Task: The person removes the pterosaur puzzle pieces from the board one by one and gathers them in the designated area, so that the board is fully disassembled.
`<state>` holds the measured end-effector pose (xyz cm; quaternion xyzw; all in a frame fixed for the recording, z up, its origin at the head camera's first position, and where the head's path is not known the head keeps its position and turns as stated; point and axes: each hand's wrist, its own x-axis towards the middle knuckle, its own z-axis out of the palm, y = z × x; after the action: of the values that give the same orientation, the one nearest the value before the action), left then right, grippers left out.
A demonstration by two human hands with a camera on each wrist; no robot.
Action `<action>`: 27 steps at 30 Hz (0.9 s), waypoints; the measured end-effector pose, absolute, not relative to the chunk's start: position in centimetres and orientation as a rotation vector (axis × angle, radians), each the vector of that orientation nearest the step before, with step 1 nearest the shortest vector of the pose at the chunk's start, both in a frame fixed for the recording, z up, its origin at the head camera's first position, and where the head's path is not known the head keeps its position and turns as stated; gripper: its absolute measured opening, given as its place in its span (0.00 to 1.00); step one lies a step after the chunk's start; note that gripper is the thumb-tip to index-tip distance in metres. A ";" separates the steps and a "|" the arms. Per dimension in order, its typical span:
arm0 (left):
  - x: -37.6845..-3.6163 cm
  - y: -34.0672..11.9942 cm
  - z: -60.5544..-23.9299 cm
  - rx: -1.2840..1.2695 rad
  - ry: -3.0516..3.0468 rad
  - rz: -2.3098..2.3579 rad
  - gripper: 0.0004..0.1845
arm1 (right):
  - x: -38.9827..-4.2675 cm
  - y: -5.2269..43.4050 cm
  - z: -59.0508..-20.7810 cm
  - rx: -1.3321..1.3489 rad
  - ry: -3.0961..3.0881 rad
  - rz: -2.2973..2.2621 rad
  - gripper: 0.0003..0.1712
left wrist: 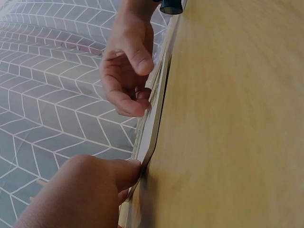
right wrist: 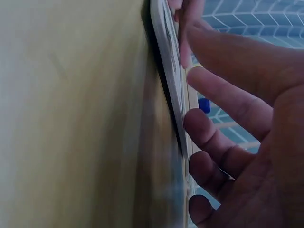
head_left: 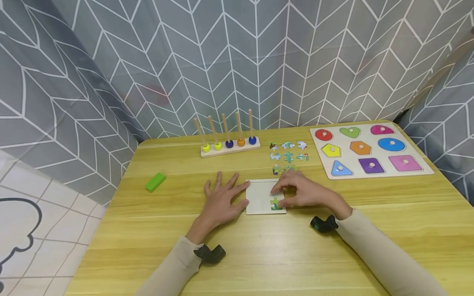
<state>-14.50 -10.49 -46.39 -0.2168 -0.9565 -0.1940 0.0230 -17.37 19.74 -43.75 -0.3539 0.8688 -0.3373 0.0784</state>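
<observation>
A pale, shallow puzzle tray (head_left: 260,201) lies on the table, with one green jigsaw piece (head_left: 275,204) in its lower right corner. My left hand (head_left: 222,203) lies spread on the tabletop, its thumb and index finger touching the tray's left edge. Above the tray's right side is my right hand (head_left: 301,191), its thumb and index finger bent but well apart with nothing pinched between them. The thumb tip is at the piece; whether it touches cannot be told. Several loose jigsaw pieces (head_left: 288,156) are laid out in rows behind the tray, the nearest row partly hidden by the right hand.
A peg stand (head_left: 230,149) with coloured beads stands at the table's back. To the right lies a shape board (head_left: 346,158) with knobbed pieces. A green block (head_left: 155,181) sits on the left. Behind the table hangs a patterned grey curtain (head_left: 237,65).
</observation>
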 end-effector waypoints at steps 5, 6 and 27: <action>-14.5 -10.5 -46.4 -0.669 -2.975 -0.595 0.29 | -17.0 19.4 -43.6 -1.061 2.616 -0.923 0.20; -14.5 -10.5 -46.4 -0.670 -2.975 -0.597 0.29 | -17.0 19.4 -43.6 -1.059 2.620 -0.913 0.20; -14.4 -10.4 -46.3 -0.661 -2.975 -0.596 0.29 | -17.0 19.2 -43.6 -1.074 2.569 -0.933 0.18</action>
<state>-14.43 -10.40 -46.28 -0.2128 -0.9579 -0.1919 0.0179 -16.99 19.20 -43.58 -0.3639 0.8702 -0.3160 0.1024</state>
